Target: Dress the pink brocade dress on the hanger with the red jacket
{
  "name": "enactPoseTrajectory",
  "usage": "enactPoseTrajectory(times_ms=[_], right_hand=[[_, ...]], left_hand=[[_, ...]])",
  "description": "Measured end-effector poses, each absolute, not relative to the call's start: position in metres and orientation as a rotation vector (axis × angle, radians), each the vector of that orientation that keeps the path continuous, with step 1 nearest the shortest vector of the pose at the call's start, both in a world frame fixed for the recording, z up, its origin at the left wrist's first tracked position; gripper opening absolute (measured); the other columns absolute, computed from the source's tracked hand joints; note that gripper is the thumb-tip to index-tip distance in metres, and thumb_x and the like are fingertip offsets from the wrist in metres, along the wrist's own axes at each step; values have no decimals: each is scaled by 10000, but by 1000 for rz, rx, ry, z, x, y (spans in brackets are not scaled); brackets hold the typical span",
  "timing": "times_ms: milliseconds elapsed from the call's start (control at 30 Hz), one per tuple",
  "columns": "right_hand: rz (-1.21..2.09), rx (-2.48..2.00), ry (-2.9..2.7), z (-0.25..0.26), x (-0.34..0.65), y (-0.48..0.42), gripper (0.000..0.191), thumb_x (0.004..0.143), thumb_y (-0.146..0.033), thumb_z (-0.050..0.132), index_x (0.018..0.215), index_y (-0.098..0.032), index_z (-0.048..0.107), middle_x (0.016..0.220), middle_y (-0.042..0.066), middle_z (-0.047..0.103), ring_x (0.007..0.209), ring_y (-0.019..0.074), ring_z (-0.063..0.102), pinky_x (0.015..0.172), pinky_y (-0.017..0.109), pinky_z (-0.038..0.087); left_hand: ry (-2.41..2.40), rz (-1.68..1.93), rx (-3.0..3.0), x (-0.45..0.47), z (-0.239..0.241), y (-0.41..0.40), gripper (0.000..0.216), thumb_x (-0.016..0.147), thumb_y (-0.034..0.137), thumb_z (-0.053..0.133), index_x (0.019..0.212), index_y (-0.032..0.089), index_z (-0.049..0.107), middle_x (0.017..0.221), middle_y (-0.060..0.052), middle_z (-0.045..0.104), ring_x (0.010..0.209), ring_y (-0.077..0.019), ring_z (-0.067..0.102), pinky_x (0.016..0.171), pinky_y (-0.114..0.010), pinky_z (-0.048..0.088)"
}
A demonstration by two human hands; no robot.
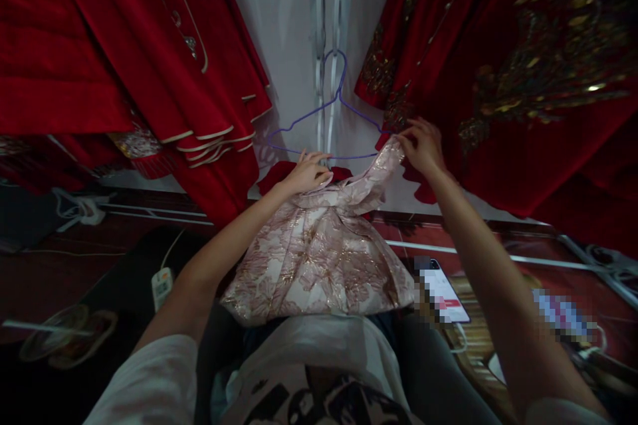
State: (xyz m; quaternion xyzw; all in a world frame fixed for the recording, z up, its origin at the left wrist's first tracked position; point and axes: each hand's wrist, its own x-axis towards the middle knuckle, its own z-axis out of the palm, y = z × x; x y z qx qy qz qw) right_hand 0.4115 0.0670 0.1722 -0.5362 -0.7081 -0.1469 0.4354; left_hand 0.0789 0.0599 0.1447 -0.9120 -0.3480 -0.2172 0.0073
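Observation:
A pale pink brocade garment [319, 259] with gold flower patterns hangs in front of me below a thin blue wire hanger [323, 113]. My left hand [306, 172] is closed on the garment's top edge near the hanger's bottom bar. My right hand [421, 143] pinches the garment's right shoulder at the hanger's right end. The hanger's hook is caught on white ribbons [329, 6] that hang down a white wall.
Red velvet robes with gold embroidery hang on the left [124, 60] and right [523, 80]. A phone [443, 292] lies on the floor at right, a white power strip [162, 285] at left, and a plastic cup [64, 339] at lower left.

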Motion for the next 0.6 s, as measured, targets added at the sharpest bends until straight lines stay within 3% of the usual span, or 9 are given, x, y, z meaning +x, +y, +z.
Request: enactPoseTrajectory(times_ms=[167,400,600], right_hand=[[-448,-1429,-1808,150,452,64,198,879,-313,478,839,-207,640,1212,110,630,1300,298,433,1139,565,156],[-447,-1443,-1759,143,474,53,145,877,-246,490,796,-203,602,1175,175,648,1265,301,466,1150,493,147],[-367,-1352,-1679,151,463,49,141,891,-280,492,857,-209,610,1169,154,649,1207,279,506,1111,473,231]], left_hand=[[-1093,-705,-2865,76,145,54,331,932,400,416,951,254,713,1379,-31,521,1288,-229,422,1162,-574,100],[-1058,-739,-2890,70,144,56,326,929,387,431,865,242,716,1353,-42,546,1279,-226,447,1161,-582,60],[-1074,-772,-2902,69,145,53,325,935,367,422,863,240,713,1345,-44,554,1271,-229,458,1153,-591,60]])
